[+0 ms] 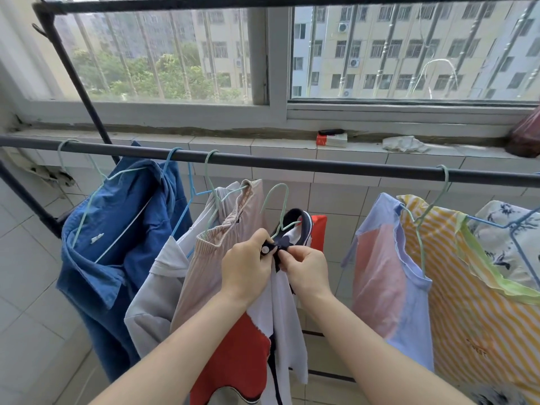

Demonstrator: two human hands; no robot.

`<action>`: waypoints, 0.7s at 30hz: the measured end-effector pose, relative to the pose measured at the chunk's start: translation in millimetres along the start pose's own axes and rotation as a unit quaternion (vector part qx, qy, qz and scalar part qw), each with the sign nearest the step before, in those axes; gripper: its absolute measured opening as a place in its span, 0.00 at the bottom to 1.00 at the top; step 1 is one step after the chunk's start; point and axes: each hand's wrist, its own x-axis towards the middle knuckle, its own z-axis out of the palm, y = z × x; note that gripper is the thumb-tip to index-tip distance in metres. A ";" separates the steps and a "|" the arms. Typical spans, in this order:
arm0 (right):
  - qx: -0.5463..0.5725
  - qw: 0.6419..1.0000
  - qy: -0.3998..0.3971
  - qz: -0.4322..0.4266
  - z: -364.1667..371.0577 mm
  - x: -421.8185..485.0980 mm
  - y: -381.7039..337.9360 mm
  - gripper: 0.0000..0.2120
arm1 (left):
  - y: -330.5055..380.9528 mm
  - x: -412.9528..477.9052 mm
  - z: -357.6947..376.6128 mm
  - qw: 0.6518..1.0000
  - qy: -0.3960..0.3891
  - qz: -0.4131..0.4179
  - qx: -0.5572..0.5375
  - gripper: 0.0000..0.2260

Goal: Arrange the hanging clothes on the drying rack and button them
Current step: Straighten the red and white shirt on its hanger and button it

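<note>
Navy-collared shirt (283, 317) hangs on a green hanger (277, 185) just below the middle of the rail (321, 167). The left hand (248, 267) pinches the button (265, 250) edge and the right hand (306, 268) pinches the opposite edge. Buttoning looks under way; next, the button needs pushing through its hole.

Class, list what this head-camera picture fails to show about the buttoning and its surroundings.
Head view: the buttonhole of the shirt is hidden under fingers of the right hand, so whether the white button, by the left hand, is through is unclear.
Head view: the print on the box on the sill is too small.
Head view: the right edge cuts off the yellow striped garment.
</note>
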 end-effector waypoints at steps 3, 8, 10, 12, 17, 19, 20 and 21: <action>0.006 1.000 0.027 0.001 1.4 -0.3 -1.1 0.09 | 1.1 2.1 1.0 1.000 0.004 -0.007 -0.002 0.04; 0.011 0.998 0.056 0.011 3.4 -3.7 -5.9 0.07 | 2.4 7.3 2.8 0.999 0.014 -0.041 -0.016 0.05; 0.028 0.997 0.065 0.024 3.2 -4.5 -8.4 0.08 | 2.3 7.8 4.5 0.998 0.018 -0.054 -0.021 0.05; 0.078 0.991 0.089 0.064 4.3 -5.3 -11.0 0.09 | 3.7 7.4 6.7 0.998 0.020 -0.059 -0.024 0.06; 0.285 0.920 0.083 0.258 9.6 0.0 -22.8 0.07 | 6.5 7.0 10.4 0.994 0.031 -0.088 -0.062 0.07; 0.333 0.887 0.056 0.315 8.8 2.3 -26.9 0.06 | 5.3 6.3 10.1 0.991 0.035 -0.101 -0.075 0.06; 0.345 0.878 0.044 0.329 8.2 2.7 -28.1 0.06 | 4.5 5.9 9.7 0.990 0.037 -0.105 -0.081 0.07; 0.352 0.872 0.033 0.338 7.3 2.6 -29.1 0.06 | 4.1 5.5 9.3 0.989 0.038 -0.109 -0.089 0.08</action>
